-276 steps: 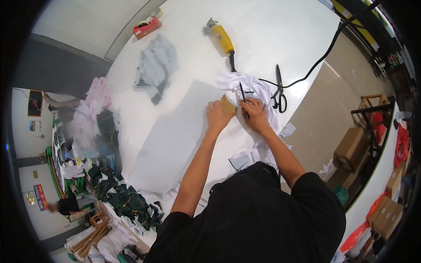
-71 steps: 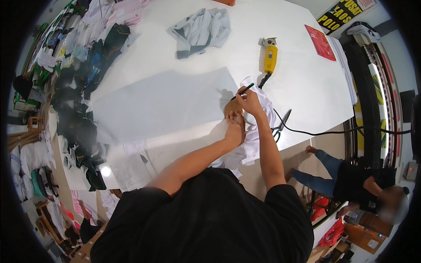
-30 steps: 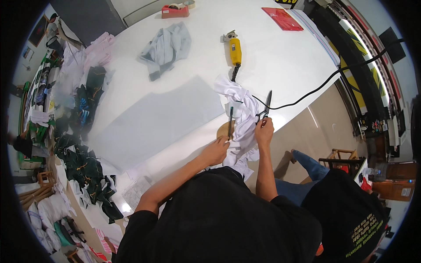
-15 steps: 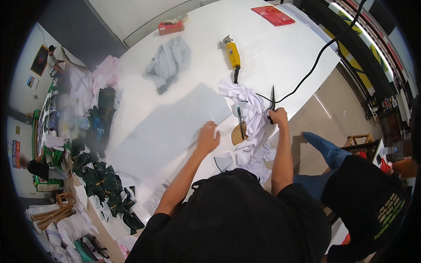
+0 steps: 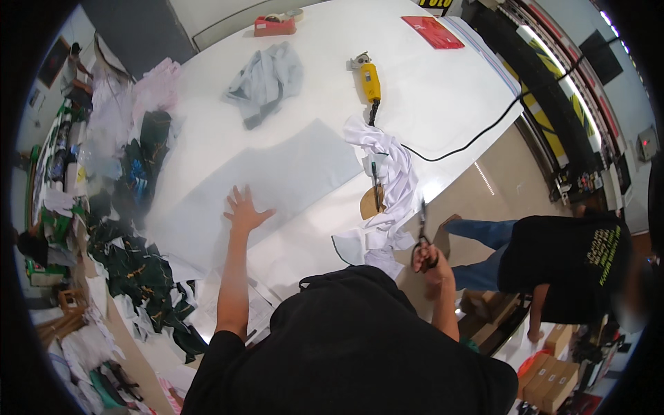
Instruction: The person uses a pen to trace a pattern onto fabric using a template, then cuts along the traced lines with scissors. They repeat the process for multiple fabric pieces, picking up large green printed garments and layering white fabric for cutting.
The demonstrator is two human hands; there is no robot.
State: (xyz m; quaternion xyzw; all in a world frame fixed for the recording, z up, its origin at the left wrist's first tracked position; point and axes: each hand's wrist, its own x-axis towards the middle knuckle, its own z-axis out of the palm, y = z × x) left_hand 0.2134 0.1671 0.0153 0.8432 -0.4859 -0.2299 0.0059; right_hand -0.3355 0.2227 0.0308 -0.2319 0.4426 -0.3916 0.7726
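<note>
A flat piece of pale grey fabric (image 5: 290, 162) lies on the white table (image 5: 325, 83). My left hand (image 5: 247, 209) rests on it with the fingers spread wide. In my right hand (image 5: 432, 265) I hold black-handled scissors (image 5: 422, 228), blades pointing up and away from me, just off the table's right edge. Between my hands sits a bunched heap of white cloth (image 5: 395, 173). Beside that heap a dark slim tool (image 5: 377, 188) lies across a tan rounded piece (image 5: 370, 204). A small pale cloth scrap (image 5: 347, 247) is close to me.
A yellow corded cutter (image 5: 370, 83) lies further back, its black cable (image 5: 477, 135) running off right. Crumpled grey cloth (image 5: 266, 79), a red tape dispenser (image 5: 274, 26) and a red packet (image 5: 434, 32) are beyond. Dark green cloth (image 5: 138, 277) piles up left. Another person (image 5: 560, 256) stands right.
My left hand has slid left along the grey fabric and spread its fingers. My right hand has drawn the scissors back toward me. The person on the right has shifted.
</note>
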